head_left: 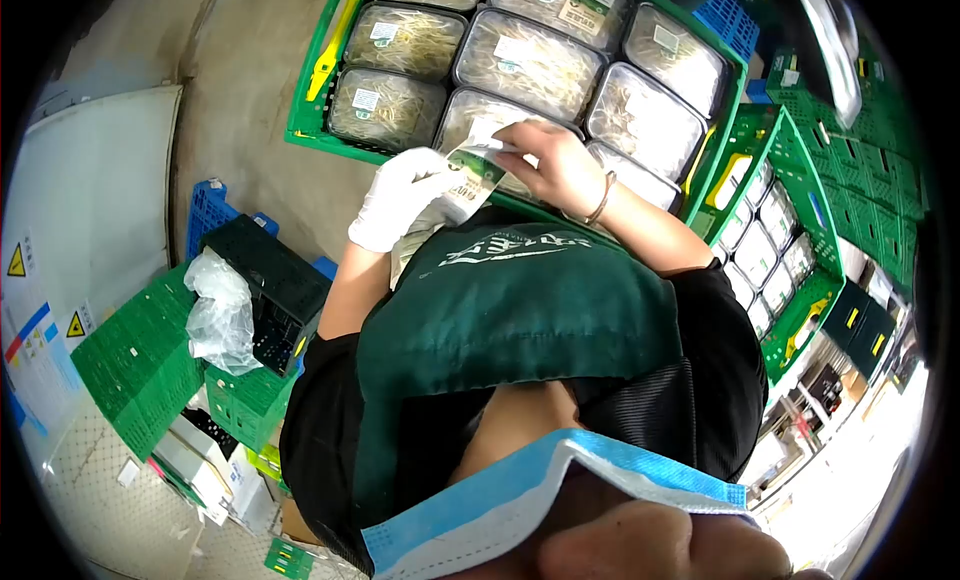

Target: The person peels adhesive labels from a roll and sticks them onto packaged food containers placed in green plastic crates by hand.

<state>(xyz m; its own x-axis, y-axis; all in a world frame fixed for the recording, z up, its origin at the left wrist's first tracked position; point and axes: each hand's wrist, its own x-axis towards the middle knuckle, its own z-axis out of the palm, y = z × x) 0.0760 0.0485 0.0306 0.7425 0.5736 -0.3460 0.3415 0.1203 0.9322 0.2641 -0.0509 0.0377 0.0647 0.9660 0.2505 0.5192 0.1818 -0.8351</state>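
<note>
My left hand (398, 198), in a white glove, is closed on a strip of printed green-and-white labels (468, 185) in front of my apron. From the other side, the bare fingers of my right hand (562, 170) pinch the upper end of the labels; a bracelet is on that wrist. Just beyond both hands stands a green crate (310, 130) filled with clear-lidded packs of what look like bean sprouts (530, 62). Small white labels are on several lids. One pack at the back bears a larger green-and-white label (588, 5). My hands partly cover the nearest packs.
Another green crate (790, 130) with packs stands at the right, beside stacked green crates (875, 195). At the left are a black crate (255, 265), a crumpled clear plastic bag (220, 315) and green crates (135, 365). A white panel with warning signs (100, 210) stands far left.
</note>
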